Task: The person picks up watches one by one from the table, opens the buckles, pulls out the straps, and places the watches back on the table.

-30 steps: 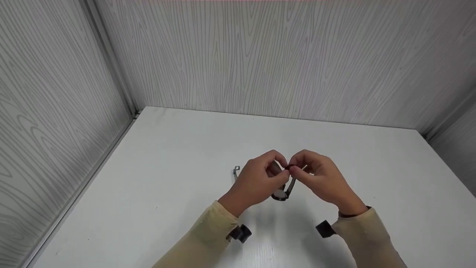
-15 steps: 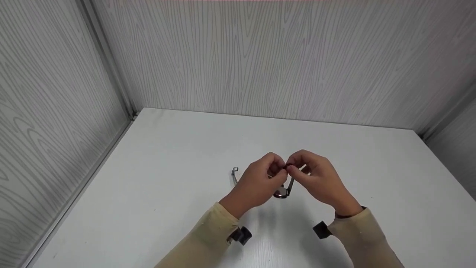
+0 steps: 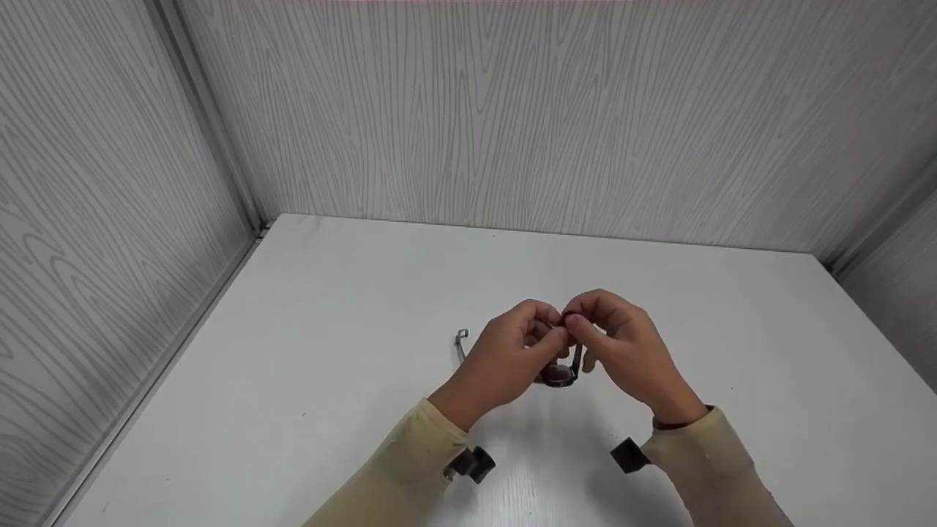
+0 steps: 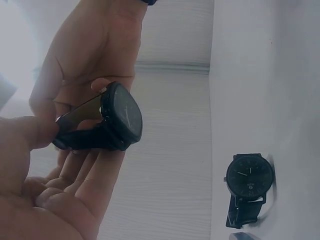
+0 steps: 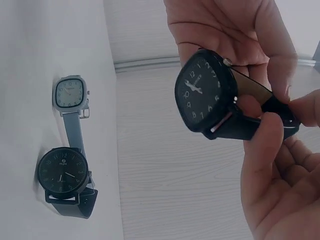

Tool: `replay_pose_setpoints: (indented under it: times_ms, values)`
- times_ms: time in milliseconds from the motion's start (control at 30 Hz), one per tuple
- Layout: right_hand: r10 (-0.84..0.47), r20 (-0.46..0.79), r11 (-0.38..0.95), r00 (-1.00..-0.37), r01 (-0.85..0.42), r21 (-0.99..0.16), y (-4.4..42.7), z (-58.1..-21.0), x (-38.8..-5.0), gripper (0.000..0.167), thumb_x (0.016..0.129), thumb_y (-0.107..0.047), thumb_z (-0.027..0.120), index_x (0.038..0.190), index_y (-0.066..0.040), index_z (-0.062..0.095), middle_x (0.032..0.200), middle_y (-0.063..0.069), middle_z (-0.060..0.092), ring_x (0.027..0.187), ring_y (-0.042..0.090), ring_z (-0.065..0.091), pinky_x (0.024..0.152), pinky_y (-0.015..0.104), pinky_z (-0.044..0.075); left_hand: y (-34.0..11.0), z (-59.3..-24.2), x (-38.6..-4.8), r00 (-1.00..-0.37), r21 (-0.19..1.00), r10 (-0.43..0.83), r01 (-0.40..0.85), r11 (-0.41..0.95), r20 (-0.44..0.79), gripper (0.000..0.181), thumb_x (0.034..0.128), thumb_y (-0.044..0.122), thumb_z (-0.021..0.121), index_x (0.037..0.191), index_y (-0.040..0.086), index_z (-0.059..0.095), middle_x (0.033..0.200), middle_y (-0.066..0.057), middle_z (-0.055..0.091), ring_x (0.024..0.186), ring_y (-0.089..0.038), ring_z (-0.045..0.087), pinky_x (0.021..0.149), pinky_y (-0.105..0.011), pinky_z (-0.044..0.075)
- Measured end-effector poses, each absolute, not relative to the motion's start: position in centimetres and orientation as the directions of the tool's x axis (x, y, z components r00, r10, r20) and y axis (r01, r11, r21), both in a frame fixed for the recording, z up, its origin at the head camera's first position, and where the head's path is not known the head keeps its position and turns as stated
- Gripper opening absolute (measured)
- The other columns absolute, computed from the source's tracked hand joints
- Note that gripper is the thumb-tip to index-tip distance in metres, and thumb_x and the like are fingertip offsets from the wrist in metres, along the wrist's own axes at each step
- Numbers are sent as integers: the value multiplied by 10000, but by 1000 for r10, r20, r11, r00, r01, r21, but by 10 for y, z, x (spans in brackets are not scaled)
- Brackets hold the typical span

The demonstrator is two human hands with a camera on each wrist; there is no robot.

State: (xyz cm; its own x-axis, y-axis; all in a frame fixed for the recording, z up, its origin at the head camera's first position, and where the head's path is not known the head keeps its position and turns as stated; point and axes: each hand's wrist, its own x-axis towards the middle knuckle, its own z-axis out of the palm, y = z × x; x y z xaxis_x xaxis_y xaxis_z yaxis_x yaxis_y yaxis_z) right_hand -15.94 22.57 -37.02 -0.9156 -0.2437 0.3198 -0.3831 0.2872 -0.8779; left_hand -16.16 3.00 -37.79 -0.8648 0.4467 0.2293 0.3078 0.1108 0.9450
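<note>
A watch with a squarish black dial and dark strap hangs between my hands, raised off the table. Its strap forms a loop, tan on the inside, with its ends meeting at my fingertips. Thumb and index finger of my left hand pinch the strap. My right hand pinches it too, close beside the left fingertips. From the head view the hands hide most of the watch, leaving the case visible below them. The buckle itself is covered by fingers.
Lying on the white table are a round black watch and a watch with a squarish pale dial and grey strap. In the head view, the grey strap's buckle shows left of my left hand. Wood-grain panels surround the table.
My right hand has shifted slightly up and left, and one of its lower fingers now reaches down beside the strap. The watch case has tipped slightly. Both hands keep hold of the strap.
</note>
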Motion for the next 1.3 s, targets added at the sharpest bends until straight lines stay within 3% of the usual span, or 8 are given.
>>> replay_pose_setpoints:
  times_ms: [100, 300, 433, 967, 1167, 1300]
  values:
    - [-251, 331, 274, -910, -394, -877, 227, -368, -158, 138, 1028, -166, 662, 1067, -33, 666, 944, 136, 667, 813, 253, 651, 592, 331, 568, 27, -376, -163, -862, 934, 438, 337, 122, 254, 175, 1032, 267, 631, 1166, 154, 630, 971, 38, 705, 914, -166, 710, 763, -298, 588]
    - [-250, 365, 278, -897, -427, -860, 228, -368, -157, 117, 1023, -132, 662, 1091, -37, 657, 977, 122, 668, 835, 246, 666, 649, 305, 560, 26, -378, -166, -840, 820, 361, 509, 260, 406, 175, 984, 319, 726, 1113, 201, 737, 932, 162, 735, 852, -6, 712, 793, -240, 575]
    - [-264, 375, 294, -889, -444, -846, 226, -369, -158, 116, 1015, -121, 673, 1102, -47, 656, 962, 104, 667, 844, 259, 667, 644, 301, 559, 24, -379, -167, -815, 788, 355, 557, 262, 458, 147, 983, 282, 734, 1084, 179, 762, 913, 137, 737, 812, -2, 698, 770, -226, 574]
    - [-267, 433, 453, -861, -509, -732, 223, -373, -157, 50, 1026, -128, 655, 1036, -140, 702, 901, -35, 697, 788, 182, 643, 602, 271, 532, 20, -374, -168, -793, 710, 411, 597, 373, 451, 115, 996, 269, 715, 1053, 187, 770, 888, 157, 724, 810, 9, 642, 734, -232, 546]
    - [-243, 478, 375, -844, -536, -756, 221, -377, -159, 47, 1023, -86, 648, 1036, -90, 693, 884, -5, 676, 769, 201, 636, 614, 259, 531, 21, -374, -167, -811, 756, 397, 564, 332, 430, 158, 981, 270, 735, 1087, 155, 761, 890, 132, 741, 792, 11, 673, 725, -225, 556]
    - [-228, 510, 276, -830, -557, -783, 218, -378, -159, 44, 1023, -44, 632, 1034, -31, 672, 892, 59, 671, 775, 201, 642, 689, 262, 559, 22, -373, -165, -820, 776, 380, 549, 311, 428, 181, 976, 263, 743, 1109, 142, 757, 876, 123, 745, 768, 10, 674, 685, -229, 555]
